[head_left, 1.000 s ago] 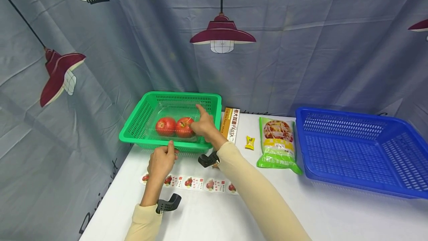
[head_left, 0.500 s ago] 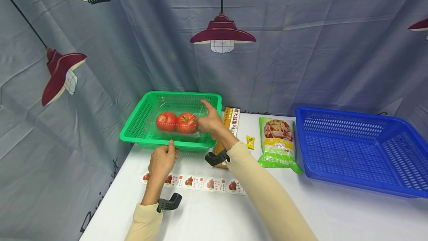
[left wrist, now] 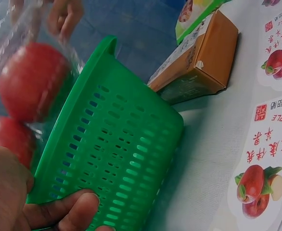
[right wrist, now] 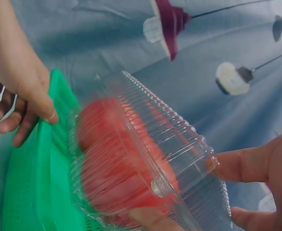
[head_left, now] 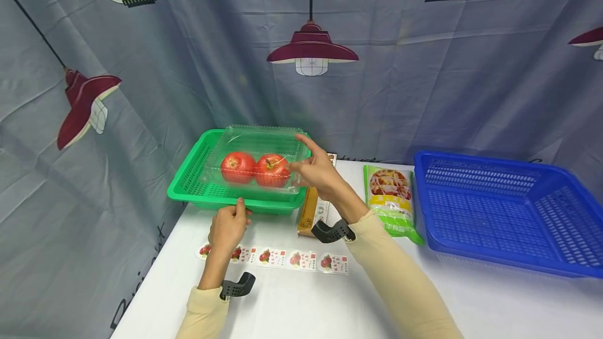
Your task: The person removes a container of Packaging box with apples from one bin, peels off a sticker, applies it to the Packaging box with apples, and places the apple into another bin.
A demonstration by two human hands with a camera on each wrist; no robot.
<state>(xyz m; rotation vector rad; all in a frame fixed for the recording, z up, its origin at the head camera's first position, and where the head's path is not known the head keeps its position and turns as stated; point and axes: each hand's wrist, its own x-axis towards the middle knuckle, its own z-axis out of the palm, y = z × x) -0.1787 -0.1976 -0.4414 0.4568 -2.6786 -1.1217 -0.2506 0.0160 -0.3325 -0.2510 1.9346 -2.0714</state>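
The person is wearing long, close-fitting beige sleeves on both arms, each reaching down to the wrist. A black, ribbed, curved mount is sitting strapped at each cuff, one by the left hand (head_left: 228,226) and one by the right hand (head_left: 319,171). Both hands are showing bare, with short, unpainted nails.

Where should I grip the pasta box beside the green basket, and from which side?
Grip the pasta box across its two long narrow sides, coming from above at the near end. It lies flat, long axis pointing away; the green basket crowds its far left, and the right hand hovers over its far end.
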